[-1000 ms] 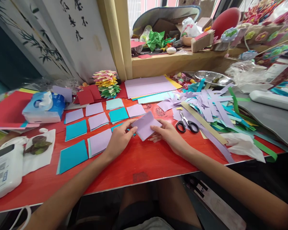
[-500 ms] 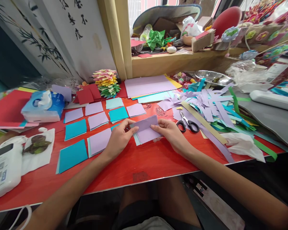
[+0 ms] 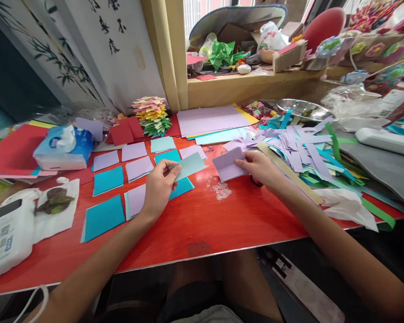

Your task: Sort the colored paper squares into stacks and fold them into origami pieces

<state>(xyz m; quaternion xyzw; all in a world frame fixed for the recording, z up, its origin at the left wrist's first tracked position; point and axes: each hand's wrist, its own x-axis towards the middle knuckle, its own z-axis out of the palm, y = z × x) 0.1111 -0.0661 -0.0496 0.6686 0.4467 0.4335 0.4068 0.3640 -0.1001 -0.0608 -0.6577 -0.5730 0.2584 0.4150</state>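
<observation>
My left hand (image 3: 161, 184) pinches a pale green paper sheet (image 3: 190, 166) by its left end, holding it over a blue paper square (image 3: 182, 188). In my right hand (image 3: 257, 167) is a lilac paper sheet (image 3: 228, 164) with a crease across it, gripped at its right edge. The two sheets are apart. Rows of blue squares (image 3: 104, 220) and lilac squares (image 3: 138, 168) lie in small stacks to the left of my hands. Under my right hand the scissors are mostly hidden; a bit of black handle (image 3: 256, 181) shows.
A heap of paper strips (image 3: 296, 148) covers the right side, near a metal bowl (image 3: 303, 110). Large lilac sheets (image 3: 212, 120) and a folded paper stack (image 3: 151, 115) stand at the back. A tissue pack (image 3: 63, 150) and a white box (image 3: 6, 242) are at left.
My hands have moved apart. The lilac sheet has gone right in my right hand, while the pale green sheet, earlier behind it, has moved left in my left hand.
</observation>
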